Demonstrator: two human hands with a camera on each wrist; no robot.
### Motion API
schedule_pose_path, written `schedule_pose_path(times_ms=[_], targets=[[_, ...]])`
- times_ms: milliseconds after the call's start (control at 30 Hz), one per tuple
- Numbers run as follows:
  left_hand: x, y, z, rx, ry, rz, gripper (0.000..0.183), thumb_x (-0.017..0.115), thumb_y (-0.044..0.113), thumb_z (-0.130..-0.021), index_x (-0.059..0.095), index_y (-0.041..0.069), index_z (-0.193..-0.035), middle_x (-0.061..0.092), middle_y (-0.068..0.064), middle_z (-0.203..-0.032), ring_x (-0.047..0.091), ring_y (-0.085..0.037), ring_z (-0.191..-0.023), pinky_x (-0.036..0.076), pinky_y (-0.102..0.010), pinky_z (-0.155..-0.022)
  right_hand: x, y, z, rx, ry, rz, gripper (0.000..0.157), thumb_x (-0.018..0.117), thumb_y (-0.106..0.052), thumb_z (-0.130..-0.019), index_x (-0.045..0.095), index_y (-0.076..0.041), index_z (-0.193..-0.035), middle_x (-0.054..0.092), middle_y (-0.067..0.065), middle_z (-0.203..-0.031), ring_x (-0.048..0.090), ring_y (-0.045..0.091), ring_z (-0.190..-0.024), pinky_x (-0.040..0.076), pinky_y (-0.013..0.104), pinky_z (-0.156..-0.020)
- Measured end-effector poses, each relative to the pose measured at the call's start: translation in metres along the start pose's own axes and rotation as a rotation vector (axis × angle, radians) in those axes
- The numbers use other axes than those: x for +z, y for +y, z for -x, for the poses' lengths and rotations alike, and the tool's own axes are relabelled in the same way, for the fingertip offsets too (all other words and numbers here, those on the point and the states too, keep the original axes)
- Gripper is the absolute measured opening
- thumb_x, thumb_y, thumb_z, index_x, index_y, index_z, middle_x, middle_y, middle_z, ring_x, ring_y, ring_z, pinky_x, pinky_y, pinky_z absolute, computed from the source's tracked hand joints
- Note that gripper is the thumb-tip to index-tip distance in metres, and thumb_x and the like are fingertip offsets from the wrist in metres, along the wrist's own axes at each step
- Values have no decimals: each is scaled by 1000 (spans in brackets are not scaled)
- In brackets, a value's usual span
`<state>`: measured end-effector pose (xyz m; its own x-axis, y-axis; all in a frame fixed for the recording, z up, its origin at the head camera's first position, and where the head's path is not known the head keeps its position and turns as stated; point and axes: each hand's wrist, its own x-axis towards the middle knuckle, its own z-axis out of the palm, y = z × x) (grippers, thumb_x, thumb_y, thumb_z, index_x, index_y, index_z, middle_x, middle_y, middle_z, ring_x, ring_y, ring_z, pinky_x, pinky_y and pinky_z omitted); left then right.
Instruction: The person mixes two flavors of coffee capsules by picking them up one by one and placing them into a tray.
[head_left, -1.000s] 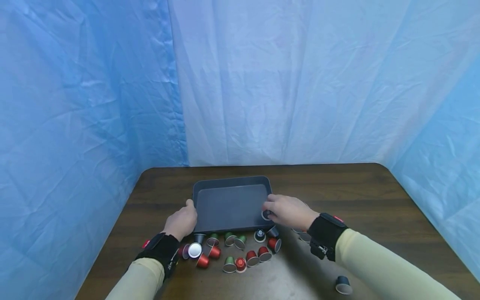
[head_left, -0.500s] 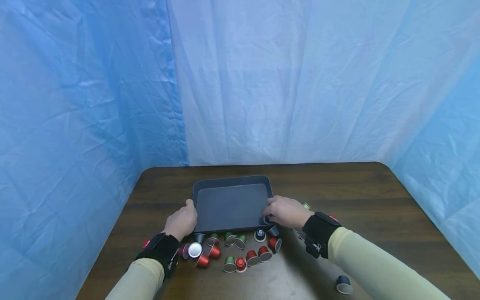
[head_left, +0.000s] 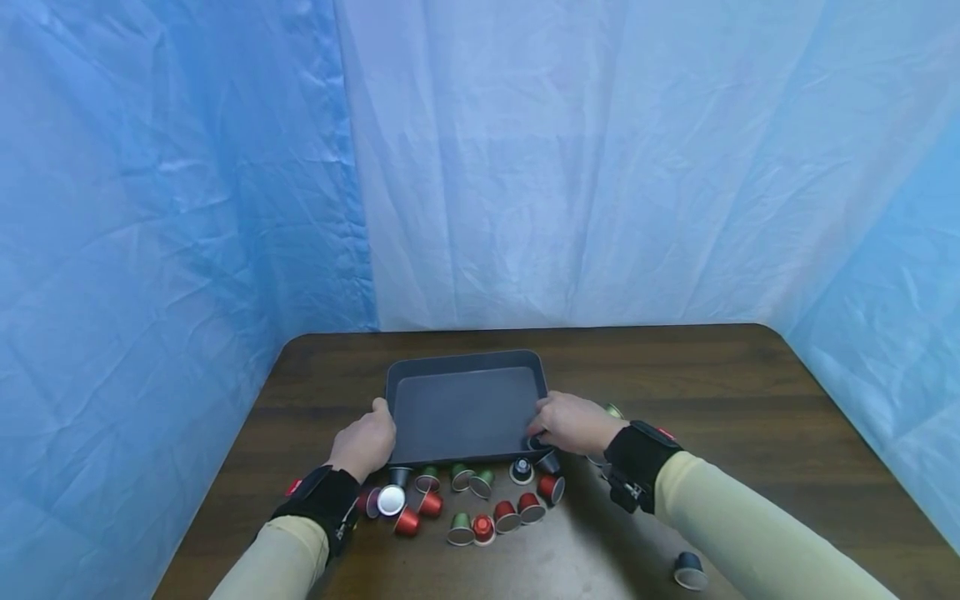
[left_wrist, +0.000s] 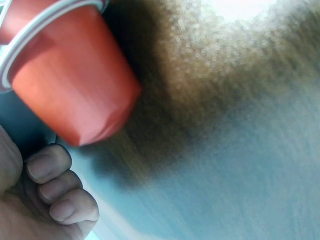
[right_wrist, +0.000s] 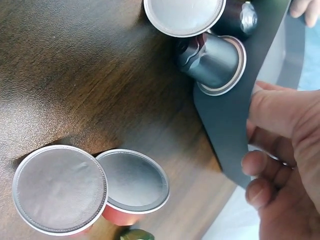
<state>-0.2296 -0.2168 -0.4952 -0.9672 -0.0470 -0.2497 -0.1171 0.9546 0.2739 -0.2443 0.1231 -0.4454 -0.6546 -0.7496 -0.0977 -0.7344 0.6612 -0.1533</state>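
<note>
A dark grey baking tray (head_left: 457, 408) lies on the table. My left hand (head_left: 362, 442) grips its left edge, and the curled fingers (left_wrist: 65, 200) show low in the left wrist view. At the tray's near right corner, my right hand (head_left: 576, 423) pinches a dark coffee capsule (head_left: 534, 442) just inside the rim; the fingers hide most of it. In the right wrist view, that hand's thumb (right_wrist: 277, 110) is beside the tray wall. Outside the near edge lie several capsules, among them a dark one (head_left: 521, 472) standing upright and a red one (head_left: 550, 489) on its side.
Several red capsules (head_left: 506, 517), green capsules (head_left: 460, 530) and a white-topped one (head_left: 391, 500) spread before the tray. A lone dark capsule (head_left: 690, 572) lies near right. Behind the right wrist shows part of a greenish capsule (head_left: 613, 411). Blue cloth (head_left: 525, 167) surrounds the table.
My right hand has moved slightly nearer with the dark capsule, into the tray's near right corner. My left hand has stayed on the left edge.
</note>
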Motion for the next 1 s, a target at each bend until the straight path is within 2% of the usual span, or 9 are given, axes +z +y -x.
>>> schedule_pose_path(times_ms=[200,400,600,733,833,1000], targets=[[-2,3,0,-8,-7,5,46,45,19,-107,32,-10,-142,68,-14,-86,66,-28,-77,54,-51,-74,3,2,0,-52,16,32,19,81,-18,-88,82,-15,-107,73,-1,-93,57,11,-80,48,24,-71],[-3,5,3,-16,2,13,46,46,21,-107,33,-9,-141,69,-18,-93,67,-31,-82,54,-53,-77,3,4,-1,-60,35,44,17,81,-19,-88,82,-16,-104,74,-1,-92,57,12,-79,46,25,-70],[-2,8,4,7,13,8,44,47,22,-107,35,-7,-138,67,-15,-84,66,-28,-74,53,-49,-70,3,6,-1,-48,35,52,15,81,-18,-89,83,-16,-103,74,-2,-92,57,11,-80,46,26,-71],[0,9,4,20,30,11,40,47,22,-107,37,-6,-135,66,-16,-84,66,-29,-74,52,-49,-67,4,8,0,-51,40,60,13,81,-17,-89,83,-16,-102,74,-2,-90,57,11,-78,44,26,-69],[1,9,4,25,41,15,35,47,22,-107,40,-4,-130,66,-16,-85,66,-30,-74,52,-49,-66,5,8,0,-34,41,53,15,80,-17,-89,82,-14,-104,74,-1,-92,58,13,-79,46,28,-71],[2,9,4,20,35,22,33,47,23,-107,41,-2,-127,64,-15,-83,65,-28,-73,51,-47,-64,6,8,3,61,54,-51,25,79,-17,-91,77,-10,-115,76,4,-107,65,18,-94,52,35,-83]])
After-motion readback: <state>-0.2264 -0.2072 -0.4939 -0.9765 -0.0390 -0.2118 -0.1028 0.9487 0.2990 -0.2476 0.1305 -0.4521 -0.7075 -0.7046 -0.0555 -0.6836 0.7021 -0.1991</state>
